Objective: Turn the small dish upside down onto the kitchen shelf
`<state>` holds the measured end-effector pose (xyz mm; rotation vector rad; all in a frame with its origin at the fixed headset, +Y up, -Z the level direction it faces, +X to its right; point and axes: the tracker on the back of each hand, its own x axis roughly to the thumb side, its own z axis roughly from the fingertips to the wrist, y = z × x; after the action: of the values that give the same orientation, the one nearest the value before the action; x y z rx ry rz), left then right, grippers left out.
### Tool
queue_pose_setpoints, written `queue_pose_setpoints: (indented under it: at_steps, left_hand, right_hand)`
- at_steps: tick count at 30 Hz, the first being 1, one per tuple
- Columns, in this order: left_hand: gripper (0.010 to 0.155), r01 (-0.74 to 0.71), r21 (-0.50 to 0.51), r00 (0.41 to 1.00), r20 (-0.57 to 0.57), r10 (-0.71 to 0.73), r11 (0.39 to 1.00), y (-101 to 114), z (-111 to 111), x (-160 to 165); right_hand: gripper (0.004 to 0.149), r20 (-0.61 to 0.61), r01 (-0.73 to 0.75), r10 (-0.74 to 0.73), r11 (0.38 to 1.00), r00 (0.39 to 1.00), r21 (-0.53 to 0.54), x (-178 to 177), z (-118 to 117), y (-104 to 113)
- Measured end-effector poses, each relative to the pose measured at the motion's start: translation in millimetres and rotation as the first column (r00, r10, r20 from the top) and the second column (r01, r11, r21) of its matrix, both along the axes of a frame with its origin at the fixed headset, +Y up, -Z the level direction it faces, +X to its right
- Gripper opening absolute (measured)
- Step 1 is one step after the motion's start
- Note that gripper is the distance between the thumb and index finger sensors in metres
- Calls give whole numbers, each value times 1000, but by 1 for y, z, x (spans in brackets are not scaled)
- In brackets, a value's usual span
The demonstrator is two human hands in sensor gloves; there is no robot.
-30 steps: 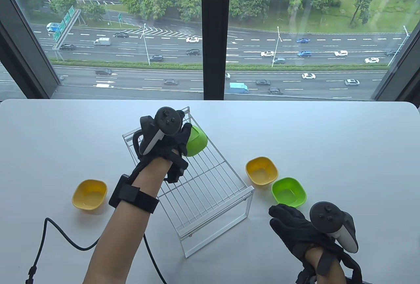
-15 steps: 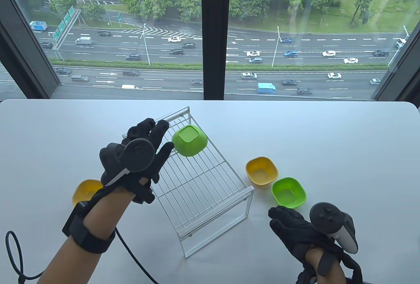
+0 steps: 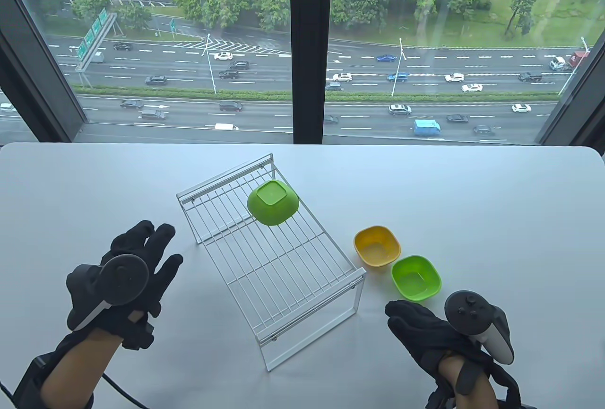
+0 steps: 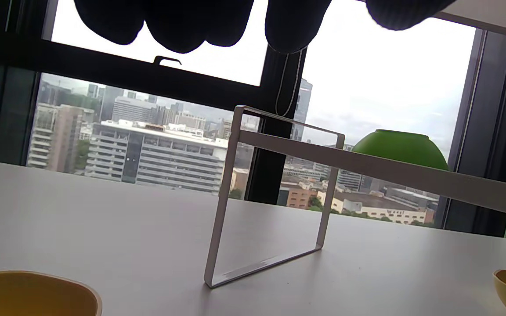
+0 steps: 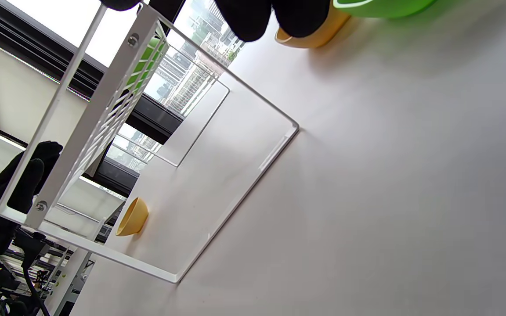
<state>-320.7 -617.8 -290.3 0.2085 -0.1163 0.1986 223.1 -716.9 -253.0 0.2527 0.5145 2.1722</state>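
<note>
A green small dish (image 3: 273, 202) lies upside down on the far end of the white wire shelf (image 3: 288, 281); it also shows in the left wrist view (image 4: 400, 149). My left hand (image 3: 124, 281) is left of the shelf, fingers spread, holding nothing. It covers a yellow dish, which shows in the left wrist view (image 4: 29, 294) just below the fingers (image 4: 191, 22). My right hand (image 3: 423, 328) is at the front right, fingers stretched out and empty, just in front of an upright green dish (image 3: 416, 277).
An upright yellow dish (image 3: 376, 245) sits beside the upright green one, right of the shelf. The shelf stands at an angle in the middle of the white table (image 3: 496, 220). A black cable (image 3: 118, 387) trails from my left wrist. A window runs behind the table.
My left hand has let go of the green dish, leaving it upside down on the shelf, and drawn back to the front left over the yellow dish. The right hand has barely moved.
</note>
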Motion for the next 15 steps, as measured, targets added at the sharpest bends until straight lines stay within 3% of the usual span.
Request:
queue_pose_setpoints:
  at_steps: [7,15]
  left_hand:
    - [69,-21,-119,997,-71,13,993,-29,3,-28]
    - [69,-61,-227,992,-119,35,972,-45,-1,-44]
  right_hand:
    - [74,-1,-9,9,1000,1000,-23,-1,1,-1]
    - [74,-2,-15,15,999,1000,-33,-1,2,-2]
